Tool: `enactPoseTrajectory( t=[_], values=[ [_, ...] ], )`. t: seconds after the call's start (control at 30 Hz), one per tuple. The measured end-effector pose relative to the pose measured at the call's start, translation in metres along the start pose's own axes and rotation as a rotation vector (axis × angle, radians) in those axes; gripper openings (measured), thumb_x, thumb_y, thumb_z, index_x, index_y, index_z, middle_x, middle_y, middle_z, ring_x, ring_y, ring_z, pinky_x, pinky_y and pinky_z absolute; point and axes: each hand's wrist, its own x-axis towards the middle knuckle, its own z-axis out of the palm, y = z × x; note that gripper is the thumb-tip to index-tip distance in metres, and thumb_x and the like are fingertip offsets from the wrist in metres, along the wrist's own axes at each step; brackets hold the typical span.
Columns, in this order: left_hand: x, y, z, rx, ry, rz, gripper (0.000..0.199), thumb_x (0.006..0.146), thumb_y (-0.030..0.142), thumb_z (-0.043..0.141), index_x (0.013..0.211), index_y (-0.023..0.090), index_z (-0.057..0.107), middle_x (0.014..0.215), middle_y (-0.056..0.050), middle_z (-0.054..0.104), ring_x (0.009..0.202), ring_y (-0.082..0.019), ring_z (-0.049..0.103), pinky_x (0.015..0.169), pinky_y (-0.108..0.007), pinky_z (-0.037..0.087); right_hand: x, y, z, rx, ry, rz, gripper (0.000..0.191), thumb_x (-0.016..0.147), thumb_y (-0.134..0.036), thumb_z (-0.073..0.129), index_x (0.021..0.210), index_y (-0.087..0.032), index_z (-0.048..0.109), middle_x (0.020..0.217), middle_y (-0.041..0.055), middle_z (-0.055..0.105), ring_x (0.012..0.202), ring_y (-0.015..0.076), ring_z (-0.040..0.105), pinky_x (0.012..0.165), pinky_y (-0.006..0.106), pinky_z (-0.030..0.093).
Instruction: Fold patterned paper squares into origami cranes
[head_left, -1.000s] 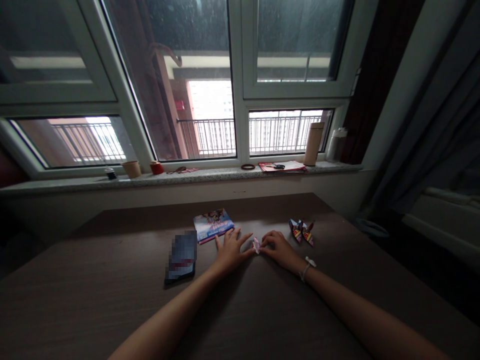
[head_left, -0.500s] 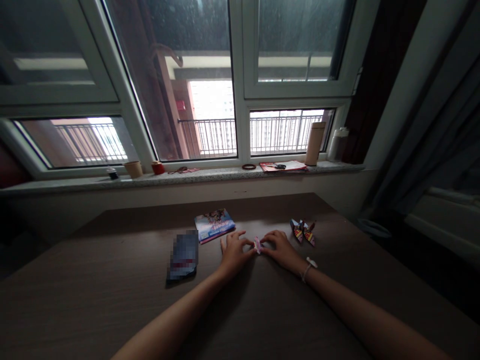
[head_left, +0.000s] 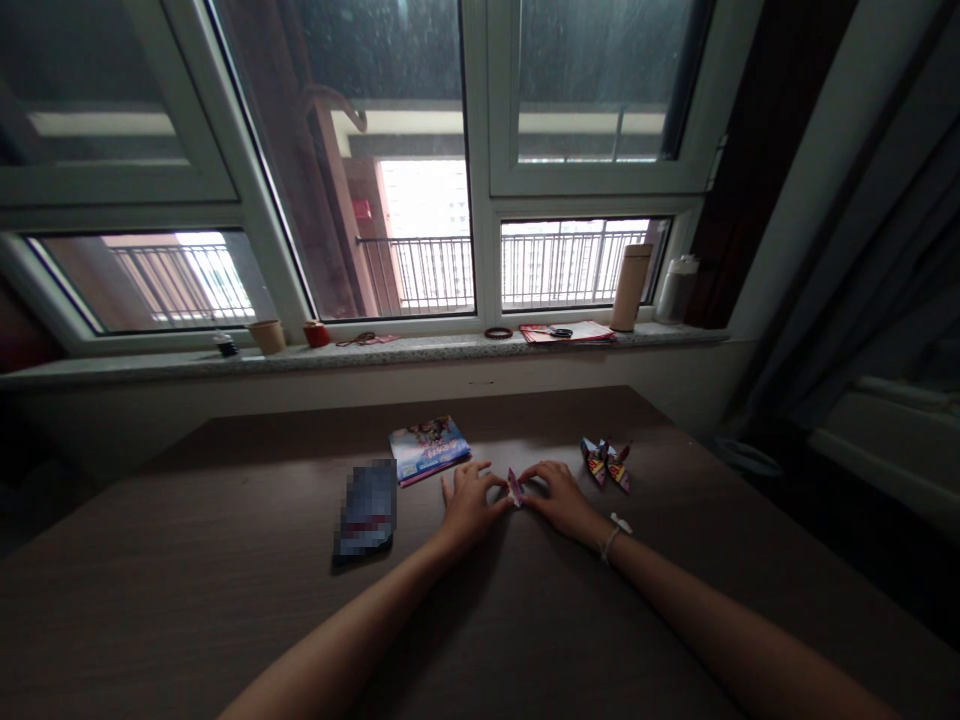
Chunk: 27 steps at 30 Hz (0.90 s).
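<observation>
Between my two hands is a small piece of folded pink patterned paper (head_left: 515, 488), just above or on the brown table (head_left: 517, 620); I cannot tell which. My left hand (head_left: 471, 503) pinches its left side between thumb and forefinger, with the other fingers spread. From the other side, my right hand (head_left: 561, 497) pinches the right edge, its remaining fingers curled. A thin bracelet circles my right wrist. Two folded paper shapes (head_left: 606, 465) with pointed ends lie to the right of my right hand.
A stack of colourful printed sheets (head_left: 429, 450) lies beyond my left hand. To its left is a dark, blurred-out object (head_left: 365, 515). The windowsill (head_left: 450, 348) holds a paper cup (head_left: 267, 338), a red spool-like item (head_left: 316, 334), scissors on papers (head_left: 561, 332) and a tan flask (head_left: 631, 288).
The folded paper has changed shape slightly: its top now rises to a narrow point. Both hands stay in nearly the same place, still pinching it.
</observation>
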Motion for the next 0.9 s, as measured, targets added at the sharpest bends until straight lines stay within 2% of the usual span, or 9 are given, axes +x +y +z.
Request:
enactPoseTrajectory(
  t=[0.27, 0.47, 0.9],
  values=[
    [0.000, 0.001, -0.001, -0.033, 0.024, 0.027, 0.018, 0.080, 0.035, 0.072, 0.097, 0.029, 0.069, 0.135, -0.005, 0.054, 0.130, -0.029, 0.040, 0.110, -0.059, 0.019, 0.000, -0.002, -0.001, 0.006, -0.001, 0.007, 0.020, 0.077, -0.031, 0.070, 0.095, -0.022, 0.067, 0.106, 0.0042, 0.065, 0.112, 0.0247, 0.050, 0.100, 0.036, 0.035],
    [-0.001, 0.003, -0.001, -0.042, 0.026, 0.052, 0.018, 0.081, 0.032, 0.071, 0.099, 0.030, 0.068, 0.133, -0.003, 0.055, 0.129, -0.029, 0.041, 0.110, -0.058, 0.020, 0.001, 0.005, 0.003, -0.008, 0.017, -0.020, 0.030, 0.076, -0.034, 0.072, 0.103, -0.022, 0.068, 0.108, 0.0051, 0.064, 0.111, 0.0249, 0.050, 0.098, 0.036, 0.036],
    [0.001, -0.001, 0.002, -0.049, 0.025, 0.065, 0.015, 0.078, 0.034, 0.072, 0.092, 0.028, 0.070, 0.131, -0.004, 0.057, 0.127, -0.028, 0.043, 0.111, -0.054, 0.020, 0.001, 0.005, 0.003, -0.036, 0.007, -0.023, 0.017, 0.077, -0.032, 0.071, 0.091, -0.022, 0.069, 0.102, 0.0039, 0.064, 0.109, 0.0237, 0.051, 0.098, 0.035, 0.036]
  ],
)
